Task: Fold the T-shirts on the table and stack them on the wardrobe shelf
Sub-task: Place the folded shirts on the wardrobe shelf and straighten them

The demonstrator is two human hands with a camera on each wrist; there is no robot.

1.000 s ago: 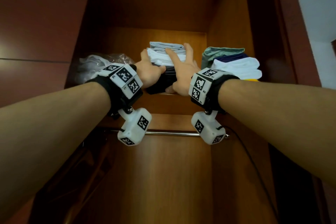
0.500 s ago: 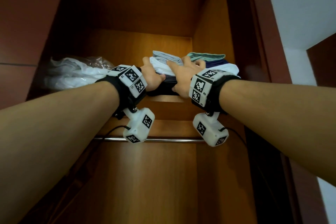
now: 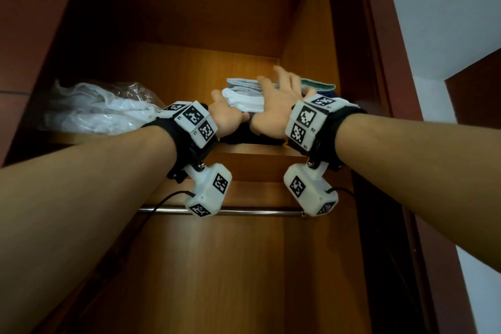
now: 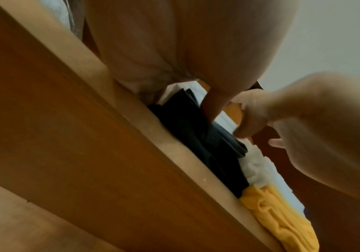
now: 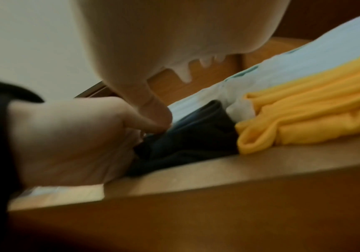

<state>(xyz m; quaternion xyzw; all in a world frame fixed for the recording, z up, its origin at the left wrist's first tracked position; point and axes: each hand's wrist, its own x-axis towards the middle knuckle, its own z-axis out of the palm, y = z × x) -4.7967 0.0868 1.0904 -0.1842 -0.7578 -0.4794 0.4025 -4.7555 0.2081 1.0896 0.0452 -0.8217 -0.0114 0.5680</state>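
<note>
A folded stack lies on the wardrobe shelf point(image 3: 257, 150): a grey T-shirt point(image 3: 244, 83) on top, a white one point(image 3: 244, 102) under it, a dark T-shirt point(image 4: 196, 139) at the bottom. My left hand point(image 3: 229, 116) is at the stack's front left corner. Its thumb point(image 4: 211, 105) presses on the dark T-shirt point(image 5: 185, 141) and its fingers curl into the fabric. My right hand point(image 3: 279, 92) hovers over the stack's right side with fingers point(image 5: 185, 71) straight and spread, holding nothing.
A second folded pile stands just right of the stack, with a green shirt point(image 3: 320, 85) on top and a yellow one point(image 5: 304, 110) at the shelf edge. A crumpled clear plastic bag point(image 3: 95, 106) fills the shelf's left. A metal hanging rail point(image 3: 244, 210) runs below.
The stack has slid further onto the shelf, up against the right pile. My right hand has lifted off the stack and spread its fingers. The left hand stays at the front corner.
</note>
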